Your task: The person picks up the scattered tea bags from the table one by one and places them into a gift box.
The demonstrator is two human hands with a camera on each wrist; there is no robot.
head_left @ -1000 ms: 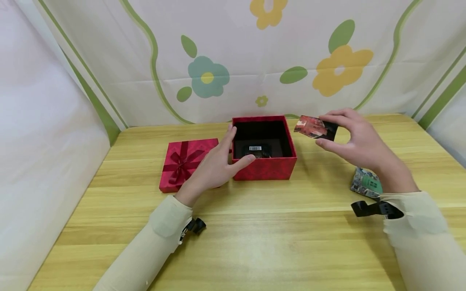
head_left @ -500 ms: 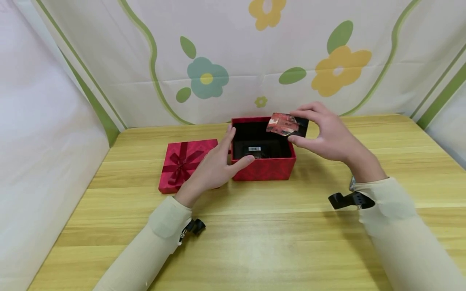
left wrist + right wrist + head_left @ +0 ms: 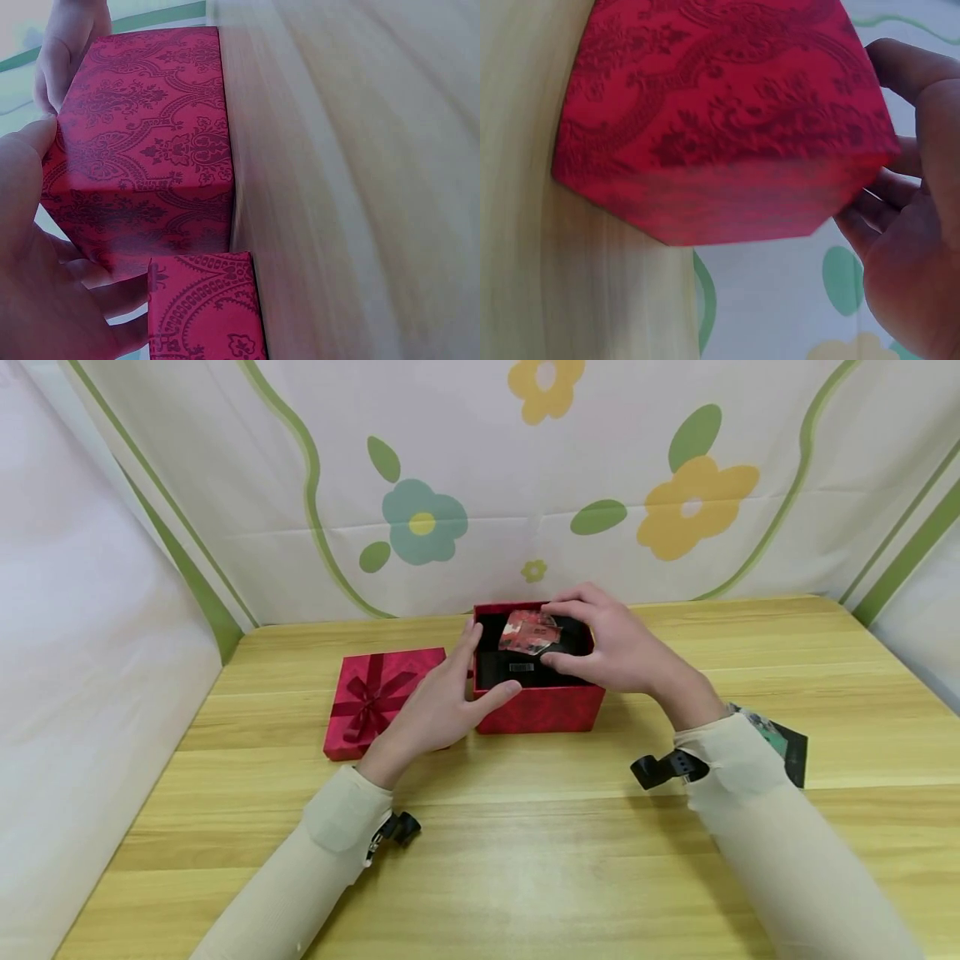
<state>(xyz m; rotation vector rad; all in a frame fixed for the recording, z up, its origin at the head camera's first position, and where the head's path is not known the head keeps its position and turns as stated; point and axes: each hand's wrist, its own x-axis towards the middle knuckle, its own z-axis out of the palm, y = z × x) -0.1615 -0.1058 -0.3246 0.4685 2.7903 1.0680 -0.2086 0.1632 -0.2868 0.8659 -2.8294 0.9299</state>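
A red patterned gift box (image 3: pixel 540 710) stands without its lid, its inside black. My left hand (image 3: pixel 440 703) rests on its left front corner, fingers along the left wall, thumb at the front rim. My right hand (image 3: pixel 615 643) holds a small black packet with a red printed picture (image 3: pixel 529 633), between thumb and fingers, over the box's opening. A black item with a white barcode label (image 3: pixel 521 667) shows inside the box. In the right wrist view, the right hand (image 3: pixel 922 187) is at the box's rim and the packet is hidden.
The red lid with a dark red ribbon bow (image 3: pixel 371 708) lies left of the box, partly behind the left hand. A black packet with a green label (image 3: pixel 793 756) lies right, partly hidden by the right sleeve. A flowered curtain (image 3: pixel 525 485) hangs behind the wooden table (image 3: pixel 525 860).
My right hand has moved left with the packet, from right of the gift box to over its opening. The left hand has stayed at the box.
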